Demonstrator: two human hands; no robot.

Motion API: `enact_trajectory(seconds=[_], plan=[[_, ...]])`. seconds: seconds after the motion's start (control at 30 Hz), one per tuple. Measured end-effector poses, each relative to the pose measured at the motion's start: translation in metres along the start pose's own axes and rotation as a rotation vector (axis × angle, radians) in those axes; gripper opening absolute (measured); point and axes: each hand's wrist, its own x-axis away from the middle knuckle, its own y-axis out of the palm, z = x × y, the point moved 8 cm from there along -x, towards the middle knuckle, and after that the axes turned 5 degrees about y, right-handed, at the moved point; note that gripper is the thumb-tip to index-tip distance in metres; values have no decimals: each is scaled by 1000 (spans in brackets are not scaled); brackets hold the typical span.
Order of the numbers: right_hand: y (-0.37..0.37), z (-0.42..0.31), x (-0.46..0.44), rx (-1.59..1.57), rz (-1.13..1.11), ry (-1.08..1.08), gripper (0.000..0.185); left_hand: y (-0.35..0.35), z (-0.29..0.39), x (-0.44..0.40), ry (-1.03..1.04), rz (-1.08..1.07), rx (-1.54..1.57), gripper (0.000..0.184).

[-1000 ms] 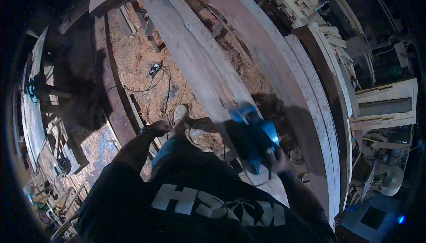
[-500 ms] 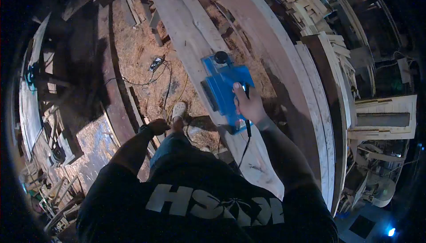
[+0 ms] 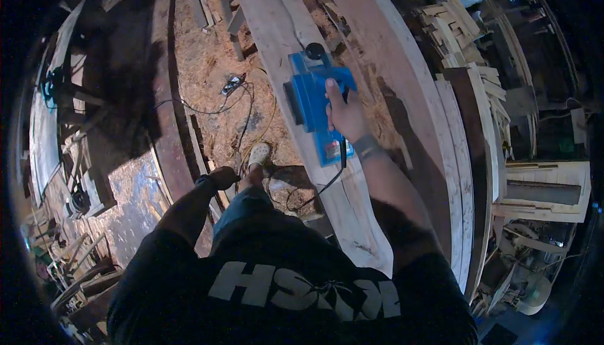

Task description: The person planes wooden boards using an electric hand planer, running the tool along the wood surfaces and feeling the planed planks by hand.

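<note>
My right hand (image 3: 346,113) is wrapped round the handle of a blue power planer (image 3: 314,102), which has a black front knob. The planer rests on a long, pale wooden plank (image 3: 280,36), and its black cord runs back from the handle. My left hand (image 3: 223,178) is closed low beside my leg, above the sawdust-covered floor; what it holds, if anything, is too small to make out.
A wide plank (image 3: 402,74) lies to the right, with stacked boards beyond it. Cables and a power socket (image 3: 233,85) lie on the shavings at left. A dark beam (image 3: 165,106) runs farther left. Wood offcuts (image 3: 456,27) are piled at upper right.
The planer and my right hand have moved forward along the plank, away from my body. My left hand has stayed in nearly the same place. The view has shifted slightly.
</note>
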Motion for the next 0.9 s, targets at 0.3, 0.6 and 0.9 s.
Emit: enact_trajectory(seconds=[0.3,0.6,0.9], plan=[[29,-27,-73,0,-4,25,57,-42,32,21,-134,44,126,38],[70,-81,-166,55,-6,-80,65,10,-33,35,-395,109,509,56],[116,-173,-261,156,-14,-235,73,59,-121,72,-339,272,441,56]])
